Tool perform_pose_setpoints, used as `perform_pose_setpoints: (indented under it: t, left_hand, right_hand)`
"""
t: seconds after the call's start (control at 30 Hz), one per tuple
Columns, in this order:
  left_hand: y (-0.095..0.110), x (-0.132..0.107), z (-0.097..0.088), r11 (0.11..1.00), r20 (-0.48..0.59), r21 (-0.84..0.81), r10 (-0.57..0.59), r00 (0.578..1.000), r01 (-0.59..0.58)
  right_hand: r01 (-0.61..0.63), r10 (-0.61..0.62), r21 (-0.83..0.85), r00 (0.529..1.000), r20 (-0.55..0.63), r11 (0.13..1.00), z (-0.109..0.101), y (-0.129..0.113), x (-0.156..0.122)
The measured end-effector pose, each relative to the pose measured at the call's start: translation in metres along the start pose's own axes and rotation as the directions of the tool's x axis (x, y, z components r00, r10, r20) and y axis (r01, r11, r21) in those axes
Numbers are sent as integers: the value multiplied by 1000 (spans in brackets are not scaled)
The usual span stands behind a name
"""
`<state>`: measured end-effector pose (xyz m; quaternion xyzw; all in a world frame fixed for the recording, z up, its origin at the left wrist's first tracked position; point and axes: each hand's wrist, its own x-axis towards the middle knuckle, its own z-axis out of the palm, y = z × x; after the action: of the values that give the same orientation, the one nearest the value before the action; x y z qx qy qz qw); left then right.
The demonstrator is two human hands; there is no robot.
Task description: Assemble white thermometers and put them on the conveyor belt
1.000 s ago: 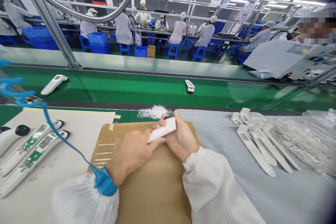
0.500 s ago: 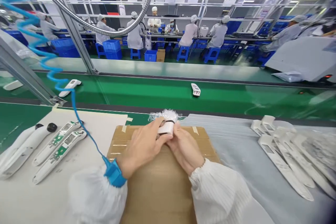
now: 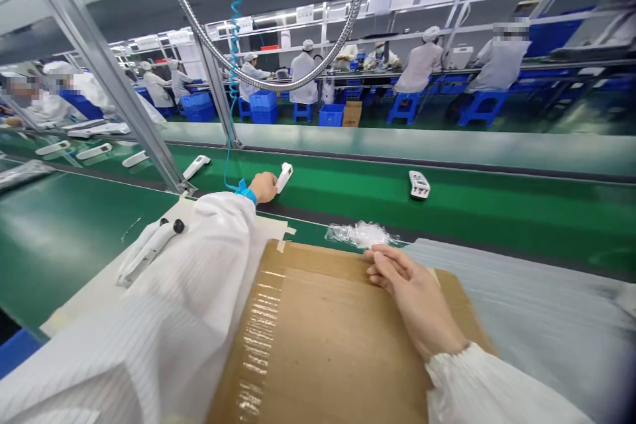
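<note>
Holding a white plastic handheld device (image 3: 284,178) out over the green conveyor belt (image 3: 318,179), the left hand (image 3: 263,187), with a blue wrist strap (image 3: 245,192) at its cuff, keeps a closed grip on the device's end. Right hand (image 3: 412,298) lies open, grip released, its fingers on a cardboard sheet (image 3: 338,344) just beside crumpled clear plastic film (image 3: 360,234). Another white device (image 3: 196,167) lies on the belt near the left hand; a black-tipped white device (image 3: 149,250) sits on the desk (image 3: 59,245) beside the left sleeve.

view: head-worn | looks: forward and down, rolled sideways | near: cardboard sheet (image 3: 322,344) | far: green conveyor belt (image 3: 497,212)
</note>
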<state>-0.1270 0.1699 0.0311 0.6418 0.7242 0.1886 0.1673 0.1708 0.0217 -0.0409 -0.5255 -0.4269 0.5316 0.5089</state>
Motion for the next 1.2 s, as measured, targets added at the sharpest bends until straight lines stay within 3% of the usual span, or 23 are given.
perform_pose_setpoints:
  t: [0.13, 0.2, 0.27, 0.33, 0.4, 0.5, 0.57, 0.63, 0.73, 0.83, 0.87, 0.93, 1.0, 1.07, 1.2]
  left_hand:
    - [-29, -43, -51, 970, 121, 244, -23, 992, -7]
    - [-44, -79, -77, 944, 170, 331, -53, 984, -7]
    - [-60, -119, -91, 922, 203, 386, -89, 975, 3]
    - [-76, -157, -90, 914, 210, 406, -112, 971, 18]
    - [-89, -186, -77, 910, 179, 412, -133, 975, 48]
    - [-95, -210, -53, 919, 118, 386, -139, 983, 84]
    - [-87, -215, -41, 941, 86, 332, -102, 991, 68]
    - [-67, -215, -33, 971, 51, 236, -46, 998, 32]
    - [-26, -214, -23, 996, 45, 24, 82, 996, -83]
    - [10, -212, -7, 952, 70, -181, 262, 962, -246]
    - [19, -211, -1, 932, 70, -227, 304, 950, -282]
    - [30, -204, 12, 908, 71, -308, 321, 944, -285]
    - [37, -192, 24, 899, 40, -379, 251, 967, -218]
    - [43, -177, 34, 882, -11, -450, 153, 988, -141]
    - [61, -159, 52, 833, -55, -536, 126, 990, -136]
  right_hand:
    - [-1, 0, -84, 1000, -5, 996, -4, -1, 1]
    - [13, -12, -136, 1000, 6, 991, -5, -2, 2]
    - [25, -20, -187, 999, 27, 982, -6, -1, 3]
    - [44, -35, -229, 998, 43, 972, -7, 1, 3]
    - [68, -51, -285, 996, 67, 956, -8, 2, 2]
    - [134, -102, -415, 990, 98, 900, -2, -4, -5]
    - [236, -180, -487, 971, 160, 841, 9, -13, -15]
    - [401, -303, -493, 914, 269, 772, 25, -25, -26]
    - [676, -528, -451, 737, 422, 583, 49, -41, -37]
    - [811, -666, -542, 532, 523, 222, 59, -51, -36]
    - [800, -684, -593, 483, 547, 91, 57, -52, -36]
    - [745, -680, -659, 433, 591, -98, 48, -53, -35]
    - [728, -649, -666, 429, 628, -163, 35, -52, -35]
    - [730, -627, -676, 481, 613, -101, 22, -51, -33]
    - [636, -624, -714, 693, 361, 293, 10, -53, -12]
